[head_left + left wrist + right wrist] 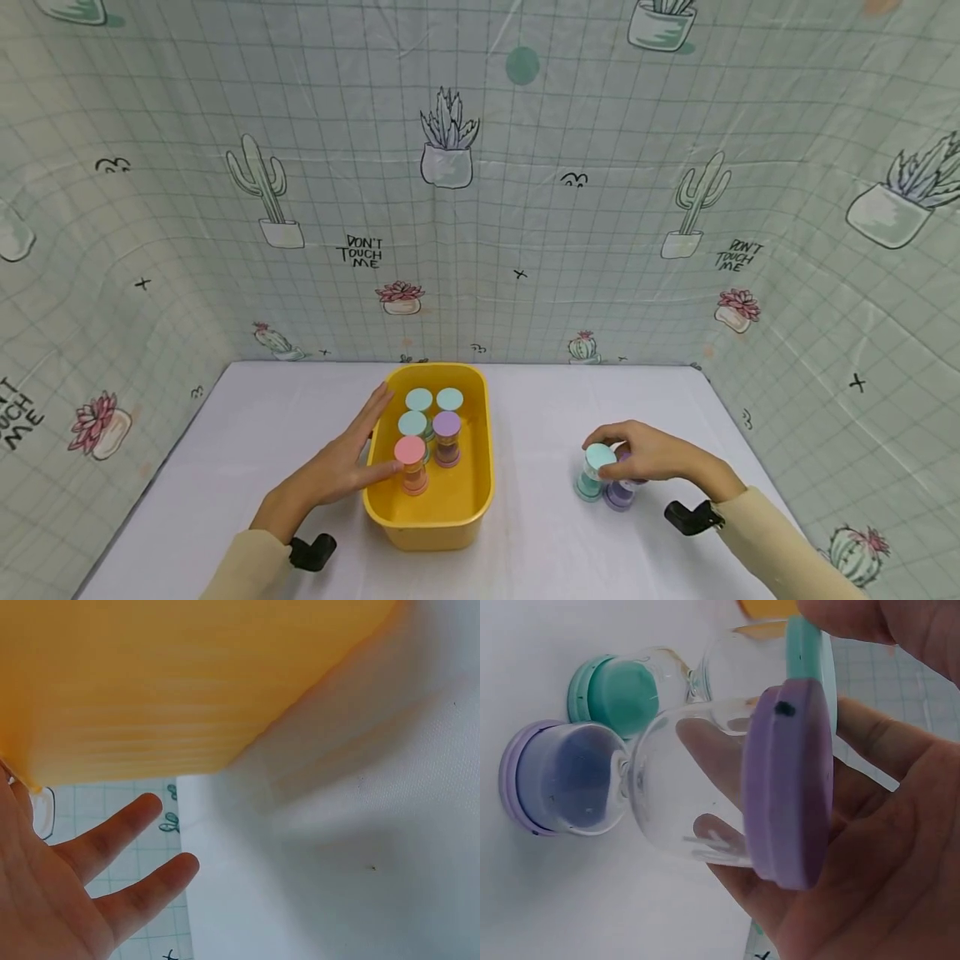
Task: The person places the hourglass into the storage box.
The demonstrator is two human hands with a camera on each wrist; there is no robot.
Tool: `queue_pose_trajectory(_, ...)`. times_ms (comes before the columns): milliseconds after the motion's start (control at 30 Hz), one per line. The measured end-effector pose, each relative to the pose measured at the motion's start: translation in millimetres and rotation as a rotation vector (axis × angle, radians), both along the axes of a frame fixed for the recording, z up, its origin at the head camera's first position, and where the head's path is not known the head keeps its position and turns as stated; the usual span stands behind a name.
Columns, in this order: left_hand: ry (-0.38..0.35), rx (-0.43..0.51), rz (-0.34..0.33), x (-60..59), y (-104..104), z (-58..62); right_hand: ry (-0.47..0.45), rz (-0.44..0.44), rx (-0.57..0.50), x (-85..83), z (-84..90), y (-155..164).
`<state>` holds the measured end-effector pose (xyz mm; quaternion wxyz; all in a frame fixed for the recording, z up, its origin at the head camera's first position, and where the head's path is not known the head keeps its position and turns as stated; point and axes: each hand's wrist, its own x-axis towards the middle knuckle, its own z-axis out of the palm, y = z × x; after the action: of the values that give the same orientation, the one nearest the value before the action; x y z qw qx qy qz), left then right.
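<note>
My left hand (341,467) lies along the left rim of a yellow bin (480,492). Its thumb reaches over the rim beside a pink-capped hourglass (414,481); two fingers stretch out straight below the bin wall (202,712) in the left wrist view. Further right on the table, my right hand (652,452) pinches a teal hourglass (598,460) near its top cap, between thumb and fingers. Under that hand, a purple hourglass (619,495) stands against the teal one. In the right wrist view the purple cap (789,784) is near the palm, partly hiding the fingers.
Inside the bin stand several more hourglasses, among them a purple one (447,429) and teal-capped ones (418,400) toward the far end. The white table (532,533) meets a cactus-printed cloth (517,217) at the back and sides.
</note>
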<state>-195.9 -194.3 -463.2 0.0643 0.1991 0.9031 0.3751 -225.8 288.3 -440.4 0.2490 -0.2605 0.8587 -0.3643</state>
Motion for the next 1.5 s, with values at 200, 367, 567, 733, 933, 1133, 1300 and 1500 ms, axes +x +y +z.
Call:
queue_pose_trajectory(200,0.024,0.032,-0.045,-0.5,-3,2.8,-0.029,-0.01,0.01,-0.8,3.2,-2)
queue_pose_trajectory(367,0.068,0.027,-0.071,-1.6,-9,4.0,-0.05,-0.016,0.017,-2.0,3.5,-5)
queue_pose_trajectory(567,0.149,0.022,-0.068,-4.1,-12,-2.6,-0.026,-0.002,0.025,-6.0,1.3,-10)
queue_pose_trajectory(733,0.149,0.024,-0.071,-3.8,-14,-9.2,-0.026,0.017,0.034,-6.4,-0.6,-12)
queue_pose_trajectory(933,0.154,0.046,-0.073,-3.4,-15,-12.4,0.05,0.047,0.029,-8.9,5.6,-15)
queue_pose_trajectory(1133,0.18,0.066,-0.091,-2.2,-11,-20.1,0.102,0.063,0.025,-11.0,21.1,-22)
queue_pose_trajectory(1300,0.191,0.062,-0.079,-2.4,-10,-21.5,0.111,0.063,-0.01,-15.1,41.3,-39)
queue_pose_trajectory(1500,0.214,0.042,-0.065,-3.6,-11,-18.9,0.184,0.093,-0.053,-22.2,65.3,-67)
